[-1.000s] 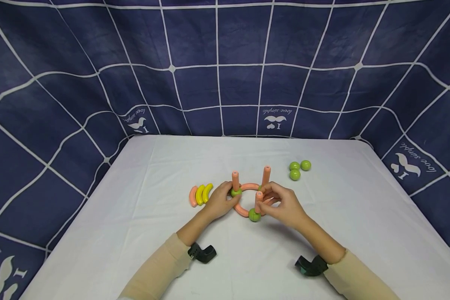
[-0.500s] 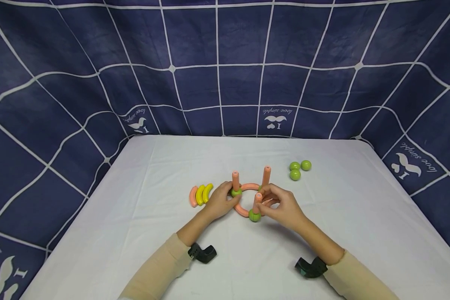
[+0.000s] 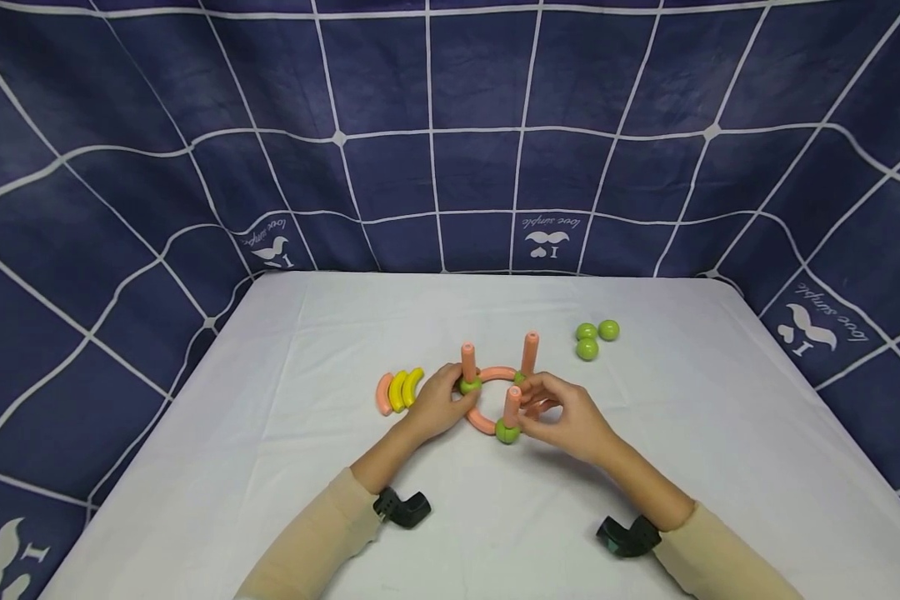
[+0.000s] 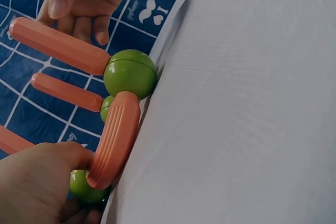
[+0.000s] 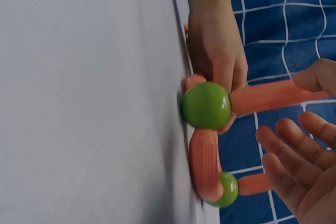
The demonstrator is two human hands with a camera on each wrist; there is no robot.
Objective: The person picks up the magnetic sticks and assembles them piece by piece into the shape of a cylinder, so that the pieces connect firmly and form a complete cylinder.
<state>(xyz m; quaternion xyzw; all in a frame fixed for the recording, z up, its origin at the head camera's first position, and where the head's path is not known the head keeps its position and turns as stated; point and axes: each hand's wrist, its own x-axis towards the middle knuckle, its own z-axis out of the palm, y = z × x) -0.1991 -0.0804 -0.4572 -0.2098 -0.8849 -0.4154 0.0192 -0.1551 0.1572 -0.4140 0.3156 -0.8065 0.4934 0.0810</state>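
Ring (image 3: 498,373) in left hand (image 3: 438,404) stands well apart from table's far edge (image 3: 390,277)

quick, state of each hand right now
Left hand: holding the orange-and-green ring at a green ball.
Right hand: open, beside an upright orange rod.

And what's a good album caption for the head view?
Left hand grips a pink-and-green ring with three upright pegs; right hand beside the nearest peg.

Six green balls (image 3: 507,431), three straight pink sticks (image 3: 468,363). Four curved pink pieces (image 3: 482,422), two curved yellow pieces (image 3: 397,391). Two black wrist cameras (image 3: 411,510).
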